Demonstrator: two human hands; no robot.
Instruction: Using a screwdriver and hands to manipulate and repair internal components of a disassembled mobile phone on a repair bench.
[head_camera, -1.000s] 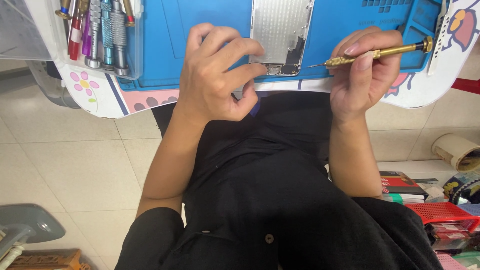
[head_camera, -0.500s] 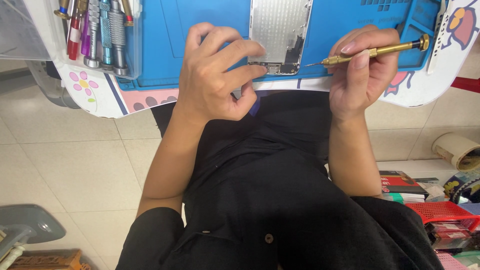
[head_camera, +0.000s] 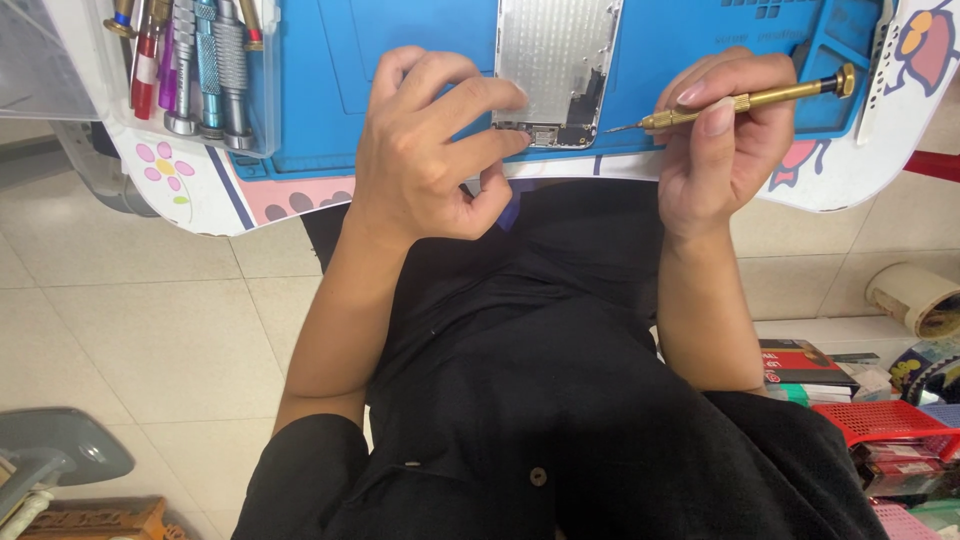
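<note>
A silver phone back housing (head_camera: 555, 60) lies on a blue work mat (head_camera: 420, 40) at the table's near edge. My left hand (head_camera: 430, 150) rests beside it, fingertips touching the housing's lower left corner. Whether something small is pinched in the curled fingers is hidden. My right hand (head_camera: 725, 145) grips a thin brass screwdriver (head_camera: 745, 100), held level with its tip pointing left, a short way right of the housing's lower corner.
A clear tray of several screwdrivers (head_camera: 195, 65) sits at the mat's left. The white table (head_camera: 200, 190) has flower prints. On the floor at right are a red basket (head_camera: 885, 420), boxes and a tape roll (head_camera: 915, 300). A grey base (head_camera: 55, 450) stands lower left.
My left hand's fingers have spread and moved onto the housing's lower corner. The screwdriver in my right hand has shifted slightly; its tip stays near the housing.
</note>
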